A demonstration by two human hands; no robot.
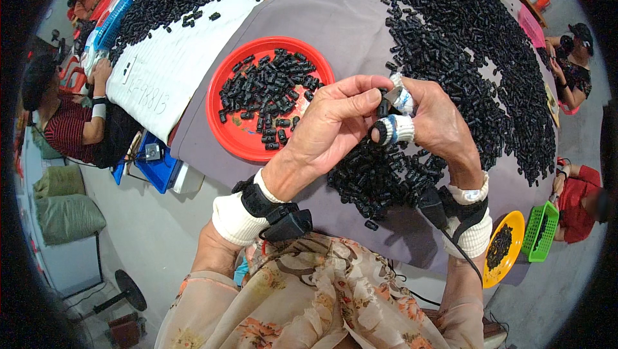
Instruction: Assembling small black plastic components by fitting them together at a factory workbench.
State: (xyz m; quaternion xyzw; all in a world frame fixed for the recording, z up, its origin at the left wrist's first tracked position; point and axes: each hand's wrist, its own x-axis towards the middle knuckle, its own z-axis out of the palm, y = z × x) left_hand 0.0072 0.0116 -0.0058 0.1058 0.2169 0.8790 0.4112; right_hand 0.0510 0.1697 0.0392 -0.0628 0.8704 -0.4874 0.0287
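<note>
Floral blouse [315,291] below, small black part [383,107] above

Left hand [329,122] pinches the part over the worktop's [328,17] pile [380,181], probably raised for clearer sight; the right hand [443,120] curls against it, grip hidden. Red tray [214,107] alongside, likely for easy reach.

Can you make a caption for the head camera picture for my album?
Two hands hold a small dark piece near a red tray of black parts.
</note>
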